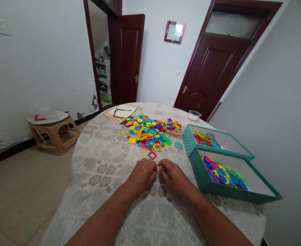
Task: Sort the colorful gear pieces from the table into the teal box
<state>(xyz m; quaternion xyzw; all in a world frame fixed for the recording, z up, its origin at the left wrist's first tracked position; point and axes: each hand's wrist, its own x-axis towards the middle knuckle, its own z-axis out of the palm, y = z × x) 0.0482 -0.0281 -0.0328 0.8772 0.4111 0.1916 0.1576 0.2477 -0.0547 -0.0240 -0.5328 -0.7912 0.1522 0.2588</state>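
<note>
My right hand (173, 175) is closed with thumb and fingers pinched on a small yellow plastic piece (161, 168), mostly covered by the fingertips. Close beside it, my left hand (144, 173) has its fingers curled in; whatever it may hold is hidden. Both hands rest low over the patterned tablecloth (109, 201). Just beyond them lies a red square piece with a notched edge and an open middle (152, 155). Further off spreads a heap of colourful gear-shaped plastic pieces (150, 131), with a blue notched frame (178, 145) to its right.
On the right stand two joined teal boxes, the nearer box (242, 194) and the farther box (232, 134), both holding colourful pieces. A clear container (174, 126) of small pieces sits behind the heap. Glasses (123, 110) lie on papers; a clear bowl (194, 114) is at the far edge.
</note>
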